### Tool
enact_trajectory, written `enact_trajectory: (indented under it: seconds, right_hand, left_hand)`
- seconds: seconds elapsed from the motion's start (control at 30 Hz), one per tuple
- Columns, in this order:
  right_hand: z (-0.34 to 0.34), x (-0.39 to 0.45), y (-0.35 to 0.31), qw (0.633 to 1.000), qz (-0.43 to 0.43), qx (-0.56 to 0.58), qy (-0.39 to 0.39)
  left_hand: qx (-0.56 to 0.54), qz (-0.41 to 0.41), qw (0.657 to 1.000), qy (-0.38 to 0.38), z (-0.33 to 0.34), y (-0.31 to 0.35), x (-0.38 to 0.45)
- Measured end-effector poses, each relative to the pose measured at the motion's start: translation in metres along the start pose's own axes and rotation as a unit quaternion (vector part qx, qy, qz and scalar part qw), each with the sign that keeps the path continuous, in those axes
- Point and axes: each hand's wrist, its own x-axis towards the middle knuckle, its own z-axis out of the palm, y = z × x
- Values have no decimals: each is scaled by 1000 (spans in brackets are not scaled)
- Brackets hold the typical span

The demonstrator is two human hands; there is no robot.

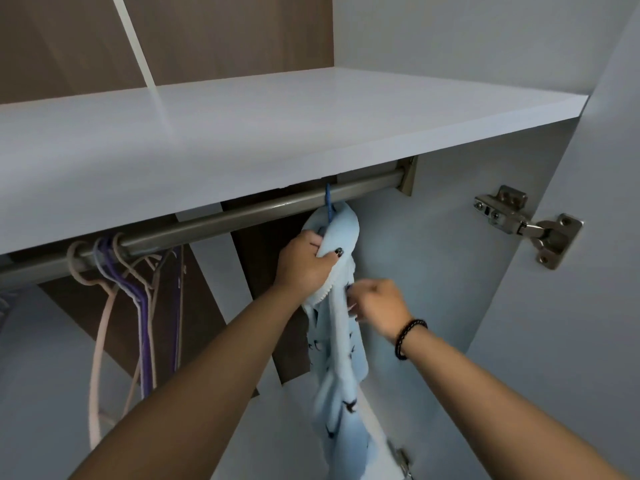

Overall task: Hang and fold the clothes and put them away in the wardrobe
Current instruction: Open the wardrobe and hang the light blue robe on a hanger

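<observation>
From the head camera, looking up into the wardrobe: a pale blue garment [341, 323] with small dark bird prints hung from a blue hanger [328, 202], whose hook was looped over the metal rail [214, 221] just under the white shelf [277, 133]. The left hand [304, 261] was up by the collar, fingers curled round a bunch of the fabric just below the hook — dark-painted thumbnail showing against the cloth. The right hand [377, 299], a little lower and somewhat blurred, was curled against the garment's edge and appeared to pinch it; a dark beaded bracelet [408, 337] sat on that wrist. The cloth trailed down between both forearms toward the bottom edge of the view. Further left along the rail, well apart from the blue one, a cluster of bare hangers [138, 299] dangled — pink, purple, beige, bunched together. On the right, a metal hinge [530, 225] joined the wardrobe's side panel to the open white door [606, 271].
</observation>
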Motion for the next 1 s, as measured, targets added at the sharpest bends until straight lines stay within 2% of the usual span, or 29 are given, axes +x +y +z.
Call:
enact_trajectory:
  seconds: [0.07, 0.13, 0.23, 0.3, 0.37, 0.43, 0.5, 0.6, 0.67, 0.7, 0.87, 1.0]
  right_hand:
    - [-13, 15, -14, 981, 58, 178, 42]
    - [-23, 32, -28, 964, 88, 249, 43]
    - [-32, 58, -48, 948, 134, 289, -27]
    - [-34, 68, -57, 955, 147, 244, -89]
    - [-34, 74, -61, 955, 155, 216, -132]
    - [-31, 78, -57, 940, 164, 266, -141]
    - [-26, 79, -49, 917, 174, 333, -134]
    - [-16, 75, -38, 888, 201, 386, -146]
    - [-16, 75, -40, 881, 199, 394, -171]
    - [-19, 78, -42, 885, 192, 386, -177]
    - [-25, 106, -59, 921, 155, 325, -149]
    - [-19, 123, -74, 936, 151, 215, -234]
  left_hand:
    - [42, 68, 997, 14, 0, 0, -16]
    - [82, 156, 984, -8, 3, 1, -37]
    - [137, 268, 952, -55, 3, 4, -61]
    - [147, 310, 936, -80, -1, 3, -69]
    - [130, 293, 943, -93, -7, -2, -71]
    - [89, 237, 963, -91, -12, -10, -70]
    - [39, 178, 982, -53, -12, -14, -64]
    - [-24, 24, 999, 4, -6, -9, -47]
    - [-47, -70, 996, -28, 0, -6, -37]
    - [-47, -85, 994, -45, 2, -6, -35]
    - [2, -49, 997, -61, 2, -10, -38]
    - [71, 24, 995, -68, 2, -8, -51]
